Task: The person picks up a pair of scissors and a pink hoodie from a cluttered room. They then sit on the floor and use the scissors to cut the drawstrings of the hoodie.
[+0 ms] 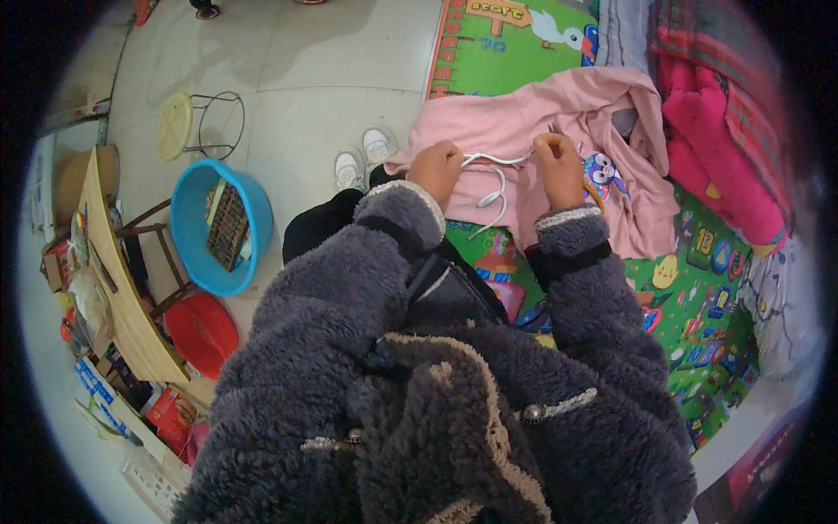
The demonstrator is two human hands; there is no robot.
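Note:
A white drawstring (499, 161) stretches between my two hands above a pink garment (532, 105). My left hand (436, 172) is closed, pinching one end of the cord. The cord's other end is pinched in the fingertips of my right hand (561, 170). A looped length of white cord (500, 194) hangs over the cloth between them. Just past my right fingertips a small dark pointed tip shows, and an orange curved piece (597, 197) sits by that wrist; I cannot tell what they belong to. A purple cartoon figure (604, 174) is on the garment.
Under the garment lies a green printed mat (698, 288). Bright pink clothing (711, 148) is at the right. On the left stand a blue basin (185, 240) with a brown slatted object inside, a red basin (201, 327), a stool (177, 125) and a wooden board (118, 279).

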